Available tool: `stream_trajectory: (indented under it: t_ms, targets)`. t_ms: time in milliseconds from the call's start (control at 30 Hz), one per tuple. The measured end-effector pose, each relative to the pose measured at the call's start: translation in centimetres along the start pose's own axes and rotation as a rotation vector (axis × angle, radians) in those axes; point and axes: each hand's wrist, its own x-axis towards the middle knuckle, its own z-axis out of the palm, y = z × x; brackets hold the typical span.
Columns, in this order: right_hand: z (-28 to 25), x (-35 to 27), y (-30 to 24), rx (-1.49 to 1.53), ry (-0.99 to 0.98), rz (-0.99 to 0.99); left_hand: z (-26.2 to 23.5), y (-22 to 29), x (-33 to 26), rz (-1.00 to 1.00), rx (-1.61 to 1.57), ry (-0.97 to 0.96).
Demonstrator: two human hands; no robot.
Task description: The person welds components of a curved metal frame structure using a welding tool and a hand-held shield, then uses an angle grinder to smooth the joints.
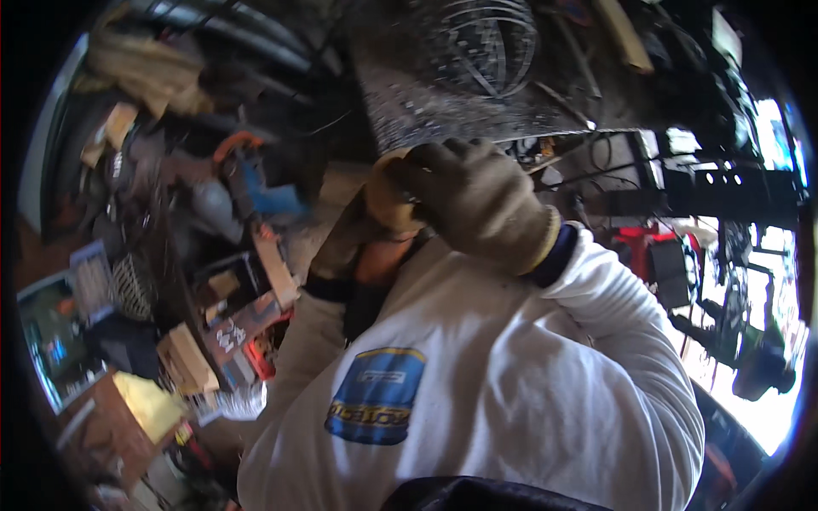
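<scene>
My right hand, in a grey-tan work glove, is raised in the middle of the view at the end of a white sleeve with a dark blue cuff. Its fingers are curled over the yellow cuff of the glove on my left hand. That left glove is brown and mostly hidden behind the right hand. A strip of bare wrist shows below it, above a black sleeve cuff. I cannot see the left fingers. A white sweatshirt with a blue and yellow patch fills the lower view.
A cluttered workshop lies around. Cardboard boxes and papers are piled at the left, with a blue power tool above them. A grey metal mesh sheet is at the top. At the right stand a black frame and a red box.
</scene>
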Motion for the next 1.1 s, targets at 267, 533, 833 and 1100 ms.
stream_trajectory:
  t_ms: [267,533,833,1100]
  targets:
    - [-1.4,1.1,-0.5,0.019,-0.408,0.206,0.2,-0.9,-0.3,0.021,-0.253,-0.003]
    - [-1.9,1.9,0.0,0.001,-0.426,0.060,0.0,-0.7,0.2,-0.010,-0.133,-0.052]
    - [-0.1,1.3,-0.4,0.082,-0.133,-0.043,-0.2,-1.2,-0.1,0.101,-0.363,-0.129]
    - [-0.1,2.0,-1.3,0.153,0.005,-0.158,-2.0,-3.9,1.8,0.224,-0.084,-0.067]
